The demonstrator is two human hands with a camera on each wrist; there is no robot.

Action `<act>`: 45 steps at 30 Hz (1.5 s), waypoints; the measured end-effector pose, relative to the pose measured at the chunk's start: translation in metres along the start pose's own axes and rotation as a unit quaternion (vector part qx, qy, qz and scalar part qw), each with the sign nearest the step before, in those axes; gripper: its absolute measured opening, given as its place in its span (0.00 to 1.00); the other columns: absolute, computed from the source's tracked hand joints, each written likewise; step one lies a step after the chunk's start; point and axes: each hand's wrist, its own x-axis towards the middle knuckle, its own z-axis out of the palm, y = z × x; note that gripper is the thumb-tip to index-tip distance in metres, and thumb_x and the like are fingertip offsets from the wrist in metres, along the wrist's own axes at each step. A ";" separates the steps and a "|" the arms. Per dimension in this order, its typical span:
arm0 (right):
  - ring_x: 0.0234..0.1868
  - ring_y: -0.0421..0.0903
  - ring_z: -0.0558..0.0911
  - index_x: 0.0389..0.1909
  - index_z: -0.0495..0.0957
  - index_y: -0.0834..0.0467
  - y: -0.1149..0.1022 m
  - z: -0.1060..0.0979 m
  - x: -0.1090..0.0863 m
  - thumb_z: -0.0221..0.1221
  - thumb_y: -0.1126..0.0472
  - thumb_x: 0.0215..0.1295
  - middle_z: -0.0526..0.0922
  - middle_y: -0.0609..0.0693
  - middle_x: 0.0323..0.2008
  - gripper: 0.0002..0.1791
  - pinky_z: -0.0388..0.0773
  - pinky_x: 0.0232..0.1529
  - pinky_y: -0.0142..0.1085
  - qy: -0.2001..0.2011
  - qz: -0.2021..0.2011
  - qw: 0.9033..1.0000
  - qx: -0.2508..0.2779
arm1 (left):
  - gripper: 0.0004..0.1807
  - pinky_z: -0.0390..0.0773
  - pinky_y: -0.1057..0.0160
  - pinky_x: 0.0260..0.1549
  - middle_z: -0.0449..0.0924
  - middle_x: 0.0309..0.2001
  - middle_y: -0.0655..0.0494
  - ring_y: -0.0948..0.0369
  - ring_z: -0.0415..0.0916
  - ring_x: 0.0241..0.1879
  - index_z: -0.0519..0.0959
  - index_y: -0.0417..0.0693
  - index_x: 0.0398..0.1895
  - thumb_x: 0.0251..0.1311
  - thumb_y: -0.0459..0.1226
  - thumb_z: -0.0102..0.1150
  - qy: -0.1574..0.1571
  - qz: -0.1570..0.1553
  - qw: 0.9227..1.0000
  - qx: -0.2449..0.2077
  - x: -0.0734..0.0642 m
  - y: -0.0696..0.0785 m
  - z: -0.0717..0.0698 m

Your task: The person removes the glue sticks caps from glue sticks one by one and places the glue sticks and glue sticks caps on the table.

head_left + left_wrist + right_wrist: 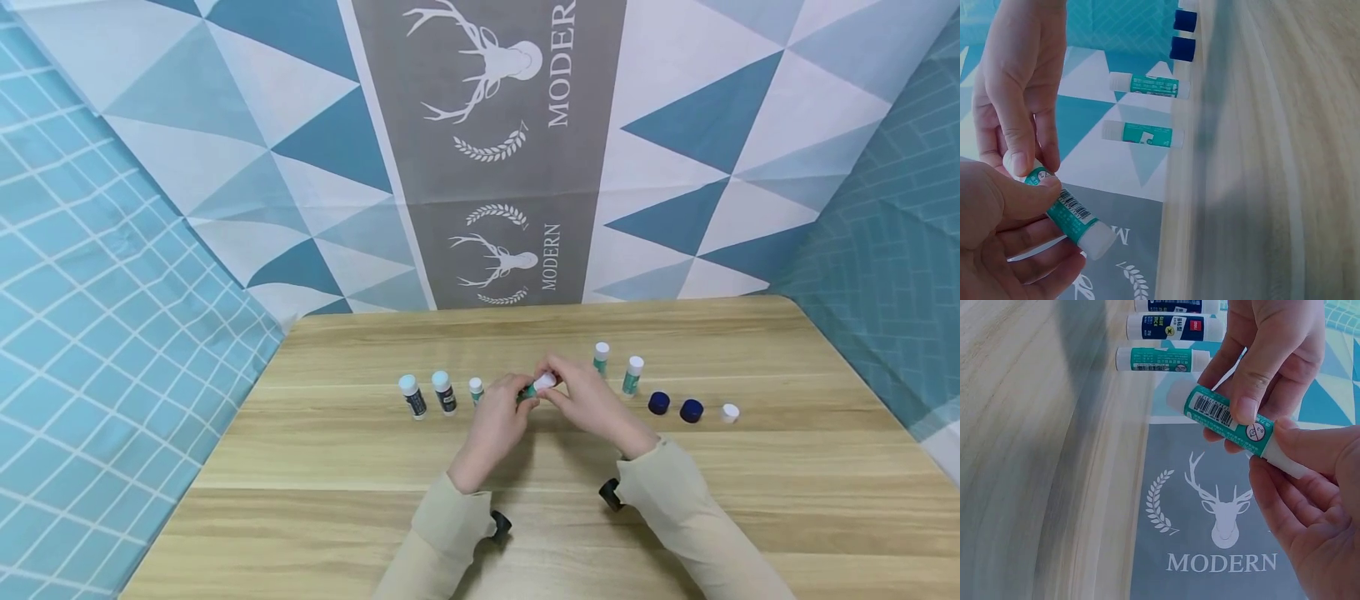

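Smooth green-and-white cylindrical plastic glue stick (1222,422) held over wood-grain desk (570,533); long axis slanted, white-capped end pointing right. Left hand (499,414) pinches its green body; right hand (588,400), the cap. Barcode legible as such in wrist views, not head view. Two round dark-blue caps (692,411) right of it.

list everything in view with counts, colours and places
held glue stick: 1, green-white, centre
navy glue sticks: 2, navy-white, upright, farthest left
left green glue stick: 1, green-white, beside navy pair
right green glue sticks: 2, green-white, right of centre
navy caps: 2, navy, right of those
white cap: 1, white, farthest right
table: 1, light wood, below
backdrop: 1, blue, white and grey, behind table
side cloths: 2, blue-green, left and right
wrist pieces: 2, black, at cuffs
sleeves: 2, beige, both arms
left grip: 1, bare, on stick's body
right grip: 1, bare, at white end
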 end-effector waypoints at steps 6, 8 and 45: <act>0.34 0.40 0.77 0.35 0.72 0.58 -0.001 -0.004 -0.004 0.59 0.68 0.57 0.79 0.48 0.32 0.06 0.76 0.36 0.37 -0.014 0.001 1.000 -0.003 | 0.12 0.76 0.65 0.34 0.80 0.38 0.51 0.59 0.76 0.37 0.78 0.41 0.42 0.56 0.36 0.59 -0.014 0.004 1.000 0.009 -0.002 0.002 -0.002; 0.34 0.40 0.76 0.35 0.72 0.58 -0.001 -0.005 -0.006 0.59 0.68 0.57 0.78 0.47 0.32 0.06 0.76 0.36 0.37 -0.020 0.003 1.000 0.002 | 0.12 0.75 0.65 0.33 0.80 0.38 0.51 0.59 0.77 0.36 0.79 0.41 0.41 0.55 0.36 0.59 -0.018 0.008 1.000 0.013 -0.003 0.003 -0.003; 0.27 0.39 0.75 0.35 0.77 0.55 0.045 -0.029 -0.060 0.58 0.47 0.58 0.80 0.47 0.27 0.15 0.72 0.28 0.29 0.017 0.199 0.980 0.007 | 0.09 0.76 0.69 0.30 0.80 0.32 0.54 0.62 0.77 0.30 0.79 0.45 0.34 0.50 0.37 0.64 -0.015 -0.060 0.997 -0.048 -0.021 -0.018 -0.023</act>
